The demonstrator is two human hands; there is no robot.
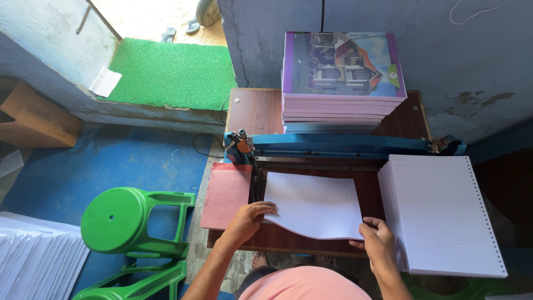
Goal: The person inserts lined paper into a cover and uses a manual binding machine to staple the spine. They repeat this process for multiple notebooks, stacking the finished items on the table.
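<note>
A thin sheaf of ruled white paper [313, 203] lies on the brown wooden table [255, 108], its far edge pushed under the blue punching machine [344, 145]. My left hand [250, 218] presses on the sheaf's near left corner. My right hand [377, 239] grips its near right corner, thumb on top. To the right lies a thick stack of ruled, edge-punched paper [444, 214]. Behind the machine stands a pile of finished notebooks with a printed building cover [341, 66].
A pink card sheet [225, 194] lies left of the sheaf. Green plastic stools [133, 222] stand on the blue floor at left, with a stack of white paper [33, 255] and a cardboard box [33, 114]. A green mat [172, 72] lies by the doorway.
</note>
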